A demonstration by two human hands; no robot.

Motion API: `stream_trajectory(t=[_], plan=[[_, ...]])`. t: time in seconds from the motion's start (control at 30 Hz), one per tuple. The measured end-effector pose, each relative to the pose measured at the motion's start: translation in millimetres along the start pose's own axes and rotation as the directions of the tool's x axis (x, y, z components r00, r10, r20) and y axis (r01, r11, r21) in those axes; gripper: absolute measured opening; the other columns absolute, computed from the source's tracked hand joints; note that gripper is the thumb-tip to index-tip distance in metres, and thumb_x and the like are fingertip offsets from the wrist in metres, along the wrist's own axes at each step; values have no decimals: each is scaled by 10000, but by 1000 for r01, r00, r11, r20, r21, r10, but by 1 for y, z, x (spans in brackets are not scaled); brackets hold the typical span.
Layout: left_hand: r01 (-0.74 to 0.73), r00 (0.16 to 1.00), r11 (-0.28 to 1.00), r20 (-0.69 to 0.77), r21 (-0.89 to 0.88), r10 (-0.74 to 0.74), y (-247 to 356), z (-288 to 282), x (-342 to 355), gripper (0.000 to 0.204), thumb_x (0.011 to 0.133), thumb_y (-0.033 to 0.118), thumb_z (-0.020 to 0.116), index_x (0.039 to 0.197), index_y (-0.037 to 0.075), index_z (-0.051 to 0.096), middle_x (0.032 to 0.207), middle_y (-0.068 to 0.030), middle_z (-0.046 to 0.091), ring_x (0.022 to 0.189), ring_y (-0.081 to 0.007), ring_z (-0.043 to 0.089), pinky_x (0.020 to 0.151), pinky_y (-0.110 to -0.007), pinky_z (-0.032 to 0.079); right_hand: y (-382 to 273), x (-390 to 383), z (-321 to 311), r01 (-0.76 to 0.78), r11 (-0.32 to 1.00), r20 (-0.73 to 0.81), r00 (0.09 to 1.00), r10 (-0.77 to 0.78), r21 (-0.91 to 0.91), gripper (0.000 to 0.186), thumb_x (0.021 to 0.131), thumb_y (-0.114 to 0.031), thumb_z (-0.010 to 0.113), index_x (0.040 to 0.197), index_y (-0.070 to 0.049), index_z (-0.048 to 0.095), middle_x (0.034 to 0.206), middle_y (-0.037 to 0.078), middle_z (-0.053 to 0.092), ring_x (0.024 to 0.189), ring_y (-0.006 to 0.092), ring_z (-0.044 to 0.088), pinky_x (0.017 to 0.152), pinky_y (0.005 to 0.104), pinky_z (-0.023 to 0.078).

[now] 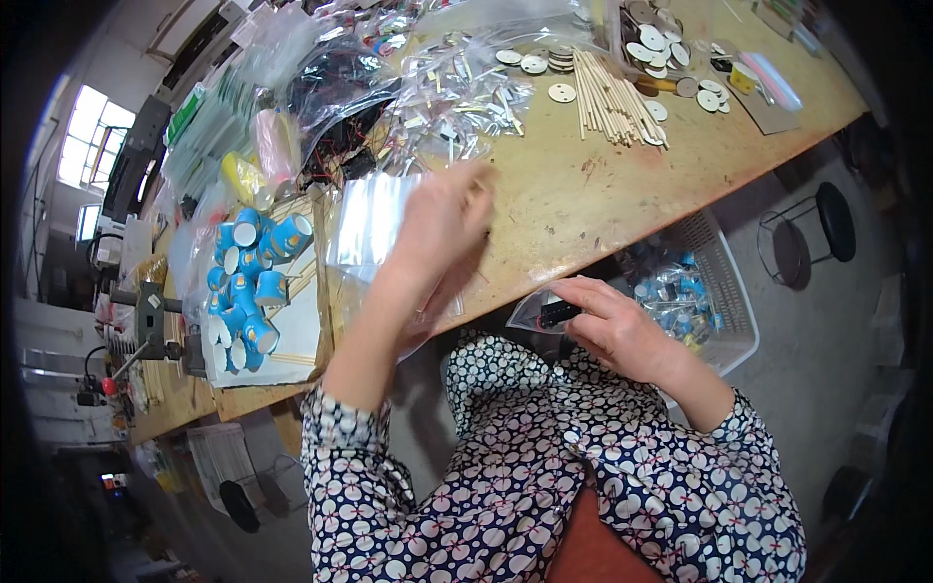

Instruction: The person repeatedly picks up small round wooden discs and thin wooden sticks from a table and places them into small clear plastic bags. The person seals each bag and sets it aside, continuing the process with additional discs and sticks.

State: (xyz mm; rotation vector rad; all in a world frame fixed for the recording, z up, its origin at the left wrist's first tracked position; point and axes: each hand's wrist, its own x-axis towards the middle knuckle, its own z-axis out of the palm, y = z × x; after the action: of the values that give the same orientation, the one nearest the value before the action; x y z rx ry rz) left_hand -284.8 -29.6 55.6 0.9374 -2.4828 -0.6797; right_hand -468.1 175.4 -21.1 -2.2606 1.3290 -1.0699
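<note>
My right hand is closed on a small clear plastic bag at the table's front edge. Inside the bag, a black part shows under my fingers; its kind cannot be made out. My left hand is raised over the table, its fingers curled but smeared by motion, so whether they hold anything is unclear. Beside it, to the left, lies a stack of clear flat bags. Beyond that hand spreads a heap of small clear packets with white and metallic pieces in them.
Blue paper cups lie in a white box at left. Wooden sticks and round wooden discs are at the far side. A white basket of filled bags stands below the table's right edge, with a stool beyond.
</note>
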Motion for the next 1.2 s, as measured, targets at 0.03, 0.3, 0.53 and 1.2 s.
stream_trajectory(t=[0.03,0.3,0.53,1.2], plan=[[-103,979,977,-156,185,133,-44,11,21,253,931,217,688,1084,16,681,1069,-230,683,1026,-385,663,888,-499,522,0,1,1,6,1000,-10,1000,-6,1,151,742,3,704,820,38,580,1337,260,602,1271,434,569,1064,478,492],[92,995,927,-74,363,-69,-109,26,65,253,873,295,755,986,70,723,984,-142,724,940,-355,689,816,-466,536,9,-19,-3,-55,998,-142,989,50,-28,156,785,0,731,839,40,590,1301,233,620,1238,419,593,1041,466,508],[151,974,619,10,-771,-225,-97,-14,34,65,1028,149,644,1021,86,661,1051,-79,740,843,-76,650,736,-198,477,14,-21,-5,-62,998,-161,985,64,16,155,794,-5,751,880,21,624,1276,216,633,1201,415,613,995,457,530],[-255,953,962,194,99,233,40,44,-76,132,945,216,658,966,102,719,851,-141,721,753,-327,712,629,-432,554,-6,24,-6,24,997,-57,998,-20,68,106,827,-43,727,859,30,657,1312,230,619,1245,402,596,1053,440,500]])
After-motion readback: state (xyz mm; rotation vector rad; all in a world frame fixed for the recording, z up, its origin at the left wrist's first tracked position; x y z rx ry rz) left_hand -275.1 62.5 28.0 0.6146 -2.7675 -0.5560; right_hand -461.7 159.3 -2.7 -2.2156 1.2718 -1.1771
